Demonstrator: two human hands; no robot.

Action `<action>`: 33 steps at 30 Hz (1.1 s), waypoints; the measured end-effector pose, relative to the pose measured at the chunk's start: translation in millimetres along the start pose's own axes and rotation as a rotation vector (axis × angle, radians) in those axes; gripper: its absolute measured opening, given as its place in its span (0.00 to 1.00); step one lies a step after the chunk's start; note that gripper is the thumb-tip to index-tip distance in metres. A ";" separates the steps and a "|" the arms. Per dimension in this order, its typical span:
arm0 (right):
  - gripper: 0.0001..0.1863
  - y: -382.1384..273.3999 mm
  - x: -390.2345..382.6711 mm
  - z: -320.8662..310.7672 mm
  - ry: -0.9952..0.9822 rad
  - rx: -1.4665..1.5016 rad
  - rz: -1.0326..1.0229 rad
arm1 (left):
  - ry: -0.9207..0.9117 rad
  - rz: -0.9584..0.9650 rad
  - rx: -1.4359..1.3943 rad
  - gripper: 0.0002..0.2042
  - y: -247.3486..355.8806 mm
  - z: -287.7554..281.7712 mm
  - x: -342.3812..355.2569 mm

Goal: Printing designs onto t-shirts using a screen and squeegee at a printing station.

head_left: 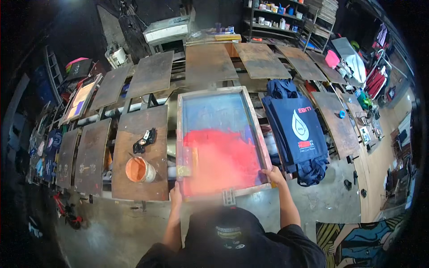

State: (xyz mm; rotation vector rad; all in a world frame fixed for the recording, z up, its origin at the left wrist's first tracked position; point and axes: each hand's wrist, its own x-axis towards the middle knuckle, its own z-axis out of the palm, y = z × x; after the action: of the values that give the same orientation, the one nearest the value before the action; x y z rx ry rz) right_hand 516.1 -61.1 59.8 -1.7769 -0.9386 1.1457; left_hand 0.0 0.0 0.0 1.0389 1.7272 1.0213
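A wooden-framed printing screen (263,152) lies in front of me, its mesh blue at the top and smeared red and peach over the lower part. My left hand (175,194) grips its lower left side, fingers partly hidden by the frame. My right hand (273,174) is closed on the lower right side. A metal clamp (229,197) sits at the front edge. On the board (120,187) to the left stand a white bucket of orange ink (140,170) and a crumpled black object (144,141). Dark blue printed tote bags (290,129) lie right of the screen.
More flat boards (210,60) line the rack behind and to both sides, one holding a small blue container (341,114). Another screen (82,98) leans at the far left. Shelves of containers (275,22) stand at the back. A painted panel (357,241) is at the lower right.
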 end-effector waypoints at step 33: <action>0.19 -4.4 -17.7 -6.1 0.309 -0.535 -0.405 | -0.011 0.100 0.293 0.36 19.3 10.3 -32.6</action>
State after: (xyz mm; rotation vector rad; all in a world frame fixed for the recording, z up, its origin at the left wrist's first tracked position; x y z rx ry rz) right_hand 515.5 -76.5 71.4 -1.9702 -1.4164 0.3641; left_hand 23.4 -21.7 22.8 1.3233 1.8691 0.8367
